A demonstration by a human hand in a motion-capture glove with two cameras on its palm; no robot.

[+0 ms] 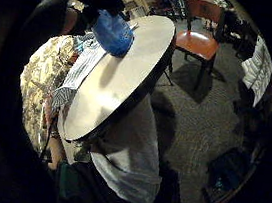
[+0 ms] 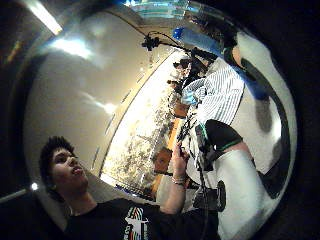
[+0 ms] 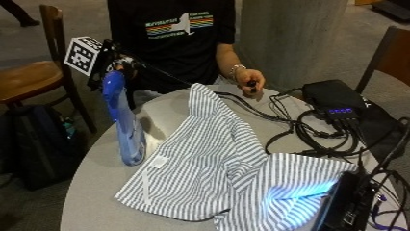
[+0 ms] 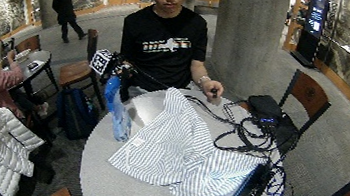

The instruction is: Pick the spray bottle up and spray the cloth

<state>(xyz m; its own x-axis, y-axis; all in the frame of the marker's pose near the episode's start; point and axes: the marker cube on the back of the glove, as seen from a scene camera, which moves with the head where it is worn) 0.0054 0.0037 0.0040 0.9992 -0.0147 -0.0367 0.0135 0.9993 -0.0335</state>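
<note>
The blue spray bottle [image 3: 125, 126] stands upright near the left edge of the round tabletop [image 3: 96, 192]. The gloved right hand [image 3: 121, 65] sits at the bottle's top; whether its fingers close on it cannot be told. The striped cloth [image 3: 211, 163] lies spread across the middle, touching the bottle's base. Black cables [image 3: 307, 130] crowd the right edge.

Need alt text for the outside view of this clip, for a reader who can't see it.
A blue spray bottle stands upright on a round grey table beside a spread striped cloth, with the gloved right hand at its top. The person's bare hand holds a small dark object near cables.
</note>
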